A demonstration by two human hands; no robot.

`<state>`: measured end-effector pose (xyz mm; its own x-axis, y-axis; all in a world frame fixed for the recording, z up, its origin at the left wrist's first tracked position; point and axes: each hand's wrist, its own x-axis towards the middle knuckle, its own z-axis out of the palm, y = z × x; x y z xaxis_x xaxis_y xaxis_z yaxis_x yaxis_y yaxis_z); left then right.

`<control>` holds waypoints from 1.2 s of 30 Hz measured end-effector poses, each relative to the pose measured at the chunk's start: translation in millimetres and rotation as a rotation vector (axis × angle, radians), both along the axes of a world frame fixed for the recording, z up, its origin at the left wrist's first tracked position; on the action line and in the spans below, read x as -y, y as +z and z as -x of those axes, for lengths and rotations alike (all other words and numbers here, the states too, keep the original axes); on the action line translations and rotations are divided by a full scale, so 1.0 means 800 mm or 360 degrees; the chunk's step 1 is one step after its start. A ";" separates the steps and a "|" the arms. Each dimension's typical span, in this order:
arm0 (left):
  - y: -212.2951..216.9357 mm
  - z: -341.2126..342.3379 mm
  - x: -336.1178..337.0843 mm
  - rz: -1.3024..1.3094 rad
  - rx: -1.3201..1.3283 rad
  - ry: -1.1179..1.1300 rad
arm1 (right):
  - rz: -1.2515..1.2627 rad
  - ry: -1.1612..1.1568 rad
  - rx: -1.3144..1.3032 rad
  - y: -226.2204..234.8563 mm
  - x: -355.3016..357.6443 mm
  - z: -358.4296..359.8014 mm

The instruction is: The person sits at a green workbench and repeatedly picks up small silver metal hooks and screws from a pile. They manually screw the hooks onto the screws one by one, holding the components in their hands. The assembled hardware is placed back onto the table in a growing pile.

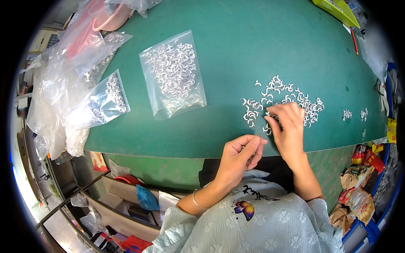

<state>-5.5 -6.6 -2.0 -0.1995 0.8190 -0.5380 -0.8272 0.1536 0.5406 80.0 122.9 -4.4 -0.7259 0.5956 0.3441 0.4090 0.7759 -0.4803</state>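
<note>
At the heap of shiny metal crescents (311, 110), the right hand (289, 120) has fingers slightly parted; near this heap, the left hand (238, 155) curls around grey pieces (252, 158).

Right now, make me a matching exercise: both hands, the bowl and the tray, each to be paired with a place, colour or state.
Column one
1. Left hand
2. Right hand
3. Bowl
4. Tray

Column two
A. Yellow-green
B. At the pile of metal pieces
C. Pink
D. Curled, by the near edge of the table

Right pairs: 1-D, 2-B, 3-C, 4-A.
</note>
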 end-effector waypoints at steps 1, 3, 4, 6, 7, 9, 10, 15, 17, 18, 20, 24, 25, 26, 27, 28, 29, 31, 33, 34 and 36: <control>0.000 0.000 0.000 -0.0008 0.0027 0.0019 | 0.0209 -0.0015 -0.0100 0.002 0.000 -0.001; 0.001 0.001 0.000 -0.0022 0.0001 0.0005 | 0.0630 -0.0037 -0.0296 0.007 0.005 -0.006; 0.002 0.001 0.000 -0.0029 -0.0012 -0.0003 | 0.0870 -0.0069 -0.0397 0.009 0.009 -0.007; 0.003 -0.001 -0.001 -0.0026 0.0025 -0.0018 | 0.1086 0.0044 -0.0524 0.012 0.015 -0.014; 0.004 -0.001 -0.001 -0.0024 0.0043 -0.0025 | 0.1194 0.0101 -0.0587 0.013 0.016 -0.016; 0.002 -0.002 0.000 -0.0059 0.0170 0.0004 | 0.1133 0.0295 -0.0619 0.017 0.014 -0.018; 0.001 -0.002 0.000 -0.0077 0.0234 0.0019 | 0.1084 0.0353 -0.0596 0.020 0.014 -0.020; 0.000 0.000 0.001 -0.0140 0.0226 0.0009 | 0.0861 0.0455 -0.0561 0.024 0.011 -0.027; -0.002 0.000 0.002 -0.0168 0.0154 0.0032 | 0.1028 0.0363 -0.0617 0.025 0.016 -0.027; -0.003 0.000 0.003 -0.0171 0.0112 0.0043 | 0.1110 0.0315 -0.0644 0.025 0.018 -0.028; 0.000 -0.002 0.002 -0.0130 -0.0160 0.0057 | 0.1275 0.0294 -0.0630 0.024 0.021 -0.032; 0.015 -0.007 -0.003 -0.0057 -0.0772 0.0115 | 0.1272 0.0381 -0.0590 0.017 0.019 -0.036; 0.016 -0.007 -0.003 -0.0066 -0.0848 0.0141 | 0.1426 0.0309 -0.0621 0.018 0.021 -0.037; 0.015 -0.007 -0.003 -0.0105 -0.0832 0.0155 | 0.1580 0.0237 -0.0652 0.020 0.025 -0.037; 0.012 -0.008 -0.003 -0.0145 -0.0815 0.0169 | 0.1733 0.0163 -0.0682 0.022 0.029 -0.037; 0.011 -0.008 -0.004 -0.0184 -0.0799 0.0183 | 0.1831 0.0133 -0.0722 0.023 0.032 -0.036; 0.011 -0.008 -0.004 -0.0176 -0.0804 0.0179 | 0.1927 0.0101 -0.0761 0.025 0.034 -0.034; 0.012 -0.008 -0.004 -0.0159 -0.0813 0.0171 | 0.2017 0.0079 -0.0780 0.024 0.035 -0.033; 0.014 -0.008 -0.004 -0.0127 -0.0787 0.0145 | 0.2001 0.0100 -0.0734 0.020 0.035 -0.034; 0.014 -0.007 -0.004 -0.0111 -0.0773 0.0131 | 0.2001 0.0146 -0.0672 0.020 0.033 -0.036; 0.011 -0.001 0.000 -0.0150 -0.0238 0.0043 | 0.2003 0.0245 -0.0549 0.021 0.029 -0.039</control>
